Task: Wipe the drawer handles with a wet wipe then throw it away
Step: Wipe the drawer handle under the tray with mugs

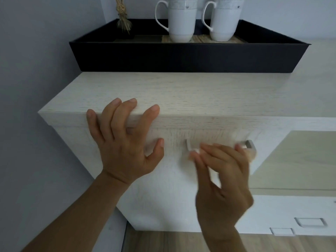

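Two hands, one drawer handle [250, 143], one wet wipe [195, 151], two white mugs [180, 20] [224, 20], one black tray [181, 57].
- Left hand [125, 142], centre left: fingers spread, hooked over the cabinet top [181, 91] edge.
- Right hand [223, 175], centre right, blurred: fingers together, curled over the handle, pinching the wipe against the bar.

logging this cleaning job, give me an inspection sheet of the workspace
surface: pale wood cabinet top, black tray at its back
job's things: drawer handle, partly behind right hand; wet wipe, small white bit, blurred
clutter: two mugs, straw ornament, in the tray
grippers: left hand rests on the top's front edge; right hand pinches wet wipe at handle
cables: nothing seen
surroundings: grey wall, wooden floor, lower drawers at right
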